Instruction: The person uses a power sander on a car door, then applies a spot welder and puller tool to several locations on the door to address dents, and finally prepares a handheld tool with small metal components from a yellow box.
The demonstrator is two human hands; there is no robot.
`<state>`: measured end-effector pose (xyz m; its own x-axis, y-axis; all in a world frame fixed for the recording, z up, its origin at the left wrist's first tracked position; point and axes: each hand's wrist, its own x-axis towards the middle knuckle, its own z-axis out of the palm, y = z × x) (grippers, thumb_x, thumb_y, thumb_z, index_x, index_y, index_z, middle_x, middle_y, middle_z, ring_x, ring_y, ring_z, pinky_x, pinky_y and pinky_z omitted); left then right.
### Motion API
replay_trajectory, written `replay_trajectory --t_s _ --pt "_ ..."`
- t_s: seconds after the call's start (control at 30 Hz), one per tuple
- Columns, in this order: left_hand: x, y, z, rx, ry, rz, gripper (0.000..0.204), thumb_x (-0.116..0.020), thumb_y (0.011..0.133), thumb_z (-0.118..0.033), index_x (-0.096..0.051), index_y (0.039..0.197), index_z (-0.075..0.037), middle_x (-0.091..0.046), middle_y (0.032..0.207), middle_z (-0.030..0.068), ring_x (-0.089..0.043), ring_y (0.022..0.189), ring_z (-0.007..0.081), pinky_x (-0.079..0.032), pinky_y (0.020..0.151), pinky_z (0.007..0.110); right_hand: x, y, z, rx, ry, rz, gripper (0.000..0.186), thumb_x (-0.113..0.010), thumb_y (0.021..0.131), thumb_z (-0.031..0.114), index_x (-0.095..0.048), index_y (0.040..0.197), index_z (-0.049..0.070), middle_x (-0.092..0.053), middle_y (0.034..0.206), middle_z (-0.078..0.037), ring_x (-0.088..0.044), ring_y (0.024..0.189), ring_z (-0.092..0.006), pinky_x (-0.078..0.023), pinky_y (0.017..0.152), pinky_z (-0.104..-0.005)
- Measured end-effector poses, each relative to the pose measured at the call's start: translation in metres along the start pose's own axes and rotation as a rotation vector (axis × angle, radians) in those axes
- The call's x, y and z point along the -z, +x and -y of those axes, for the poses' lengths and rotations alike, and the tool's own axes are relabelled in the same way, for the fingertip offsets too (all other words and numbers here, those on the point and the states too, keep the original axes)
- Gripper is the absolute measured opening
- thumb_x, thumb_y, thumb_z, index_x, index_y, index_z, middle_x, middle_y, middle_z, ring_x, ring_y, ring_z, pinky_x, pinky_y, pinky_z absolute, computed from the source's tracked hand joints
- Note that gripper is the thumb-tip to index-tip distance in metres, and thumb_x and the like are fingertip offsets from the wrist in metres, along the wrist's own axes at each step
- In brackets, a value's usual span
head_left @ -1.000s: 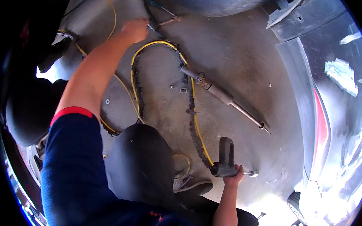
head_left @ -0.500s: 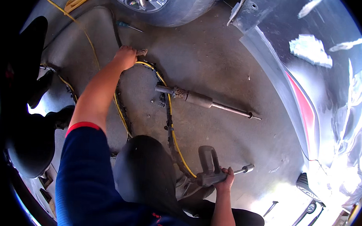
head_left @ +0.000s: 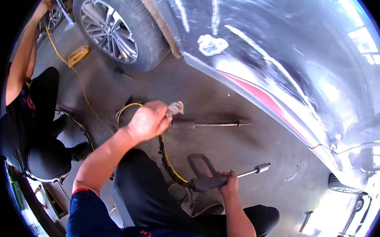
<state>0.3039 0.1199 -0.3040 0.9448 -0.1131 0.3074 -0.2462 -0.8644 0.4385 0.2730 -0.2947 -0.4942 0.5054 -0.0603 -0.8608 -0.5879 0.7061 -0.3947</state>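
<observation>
My left hand [head_left: 147, 121] is closed around a short metal clamp-like piece [head_left: 176, 108] with a copper-coloured end, blurred and held above the floor; its exact kind is unclear. My right hand [head_left: 229, 183] grips a dark pistol-shaped puller gun [head_left: 208, 181] with a looped handle, near where its silver rod [head_left: 249, 172] and ribbed tip come out. A yellow and black cable [head_left: 168, 159] runs from the back of the gun, curving over the floor. Just beyond my left hand lies a slide hammer [head_left: 217, 124], its near end hidden behind the hand.
A grey car panel [head_left: 278, 46] with white filler patches and a red strip spans the upper right. Its wheel [head_left: 109, 32] stands upper left. A screwdriver [head_left: 124, 73] and a yellow tool [head_left: 78, 55] lie nearby. A co-worker's arm [head_left: 20, 64] reaches up at far left.
My left hand has lifted from the floor with the metal piece and come nearer. The view has swung, showing more car panel and the co-worker. My right hand still holds the gun.
</observation>
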Motion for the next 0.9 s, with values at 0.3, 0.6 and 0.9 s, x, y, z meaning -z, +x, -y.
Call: replay_trajectory --t_s 0.3,0.6,0.9 --pt "-0.034 0.057 -0.11 0.113 0.037 -0.142 0.017 -0.066 0.086 -0.018 -0.056 0.081 -0.004 -0.063 0.083 0.0176 -0.062 0.081 0.0415 -0.05 0.069 0.05 0.002 -0.018 0.047 0.031 -0.039 0.028 0.023 -0.052 0.102 0.024 -0.044 0.088 0.008 -0.053 0.084 -0.011 -0.059 0.083 -0.0318 -0.053 0.094 -0.0608" --pt "-0.119 0.015 -0.035 0.394 0.179 0.355 0.028 -0.065 0.09 -0.032 -0.067 0.089 -0.003 -0.069 0.095 0.014 -0.063 0.103 0.0364 -0.052 0.088 0.048 0.026 -0.01 0.017 -0.067 -0.015 0.009 0.024 -0.049 0.102 0.025 -0.044 0.103 0.002 -0.053 0.108 -0.019 -0.061 0.104 -0.0412 -0.051 0.094 -0.062" --pt "-0.205 0.033 0.007 0.706 0.051 0.555 0.036 -0.065 0.091 -0.041 -0.071 0.11 -0.011 -0.073 0.106 0.0126 -0.07 0.1 0.0329 -0.055 0.086 0.045 0.029 -0.025 -0.003 -0.064 0.017 -0.063 0.02 -0.051 0.1 0.023 -0.043 0.094 0.005 -0.054 0.097 -0.017 -0.061 0.094 -0.0377 -0.053 0.093 -0.0591"
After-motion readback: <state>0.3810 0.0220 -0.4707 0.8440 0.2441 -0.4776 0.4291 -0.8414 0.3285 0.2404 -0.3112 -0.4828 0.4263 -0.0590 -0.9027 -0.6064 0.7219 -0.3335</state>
